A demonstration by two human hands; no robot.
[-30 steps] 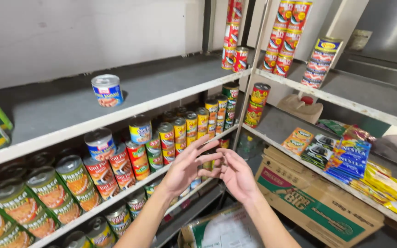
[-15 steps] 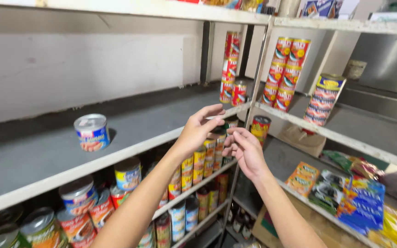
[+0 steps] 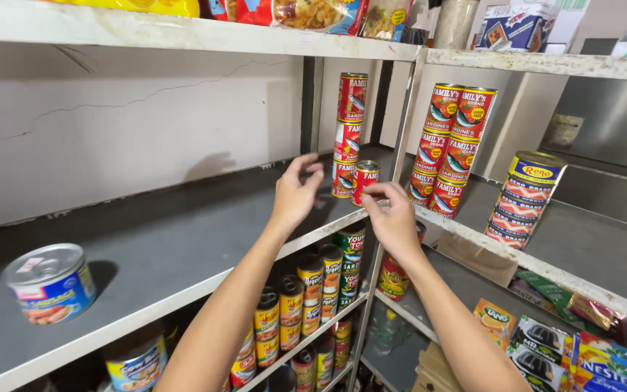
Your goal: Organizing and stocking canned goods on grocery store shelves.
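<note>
My left hand (image 3: 295, 194) is raised over the grey middle shelf (image 3: 183, 247) with its fingers spread and nothing in it, just left of a stack of three red cans (image 3: 350, 134). My right hand (image 3: 395, 218) is at the shelf's front corner. Its fingertips close on the lower side of a short red can (image 3: 366, 176) that stands upright beside the stack.
A blue-labelled tin (image 3: 51, 283) stands alone at the left of the shelf. More red can stacks (image 3: 453, 145) and a yellow-topped can stack (image 3: 525, 197) fill the right shelf. Rows of small cans (image 3: 306, 297) sit below, drink sachets (image 3: 582, 352) at lower right.
Both hands rose from the lower shelf of cans to the middle shelf and moved forward. The right hand now touches the short red can; the view tilted upward.
</note>
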